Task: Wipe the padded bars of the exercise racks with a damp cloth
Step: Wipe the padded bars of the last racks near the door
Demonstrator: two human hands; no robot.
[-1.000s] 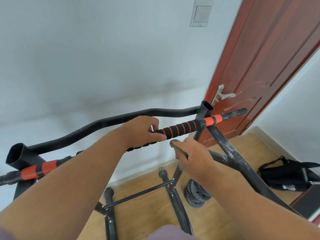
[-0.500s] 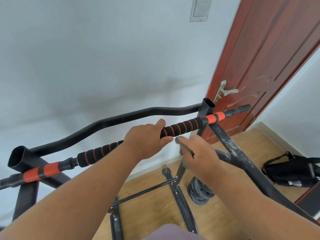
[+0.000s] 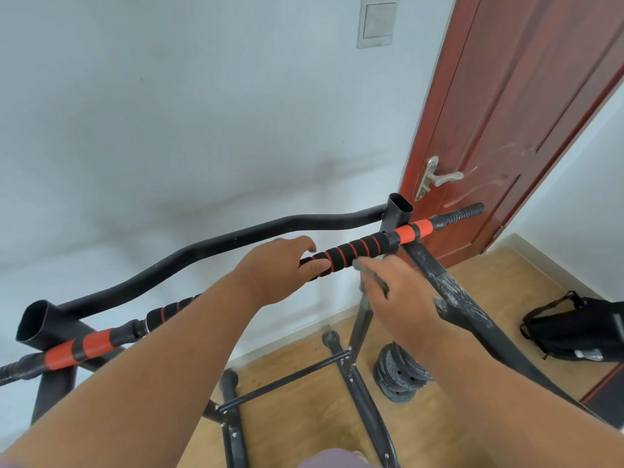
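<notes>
So the rack fills most of my view, black steel tubing with scuffed, chalky paint on the sloped right leg, open oval tube ends at both top corners, and a wavy bare upper bar running along close to the white wall. In front of that sits the padded bar, crossing the frame from low left up to the right: black foam with thin red rings in the middle, solid orange sleeves near each upright, ribbed black grips at the tips. The right tip ends just short of the red-brown door, so it's tight on that side, while the wall side behind the bars is a narrow gap too. Below, there's open wood floor between the rack's feet, with a stack of grey weight plates by the right post and a black bag further right. My left hand wraps over the foam mid-bar, thumb underneath, fingers curled over the top. My right hand sits just below the bar beside it, fingers closed around a small greyish cloth, bunched up and mostly hidden in the grip; I can't tell if the cloth actually touches the foam.
</notes>
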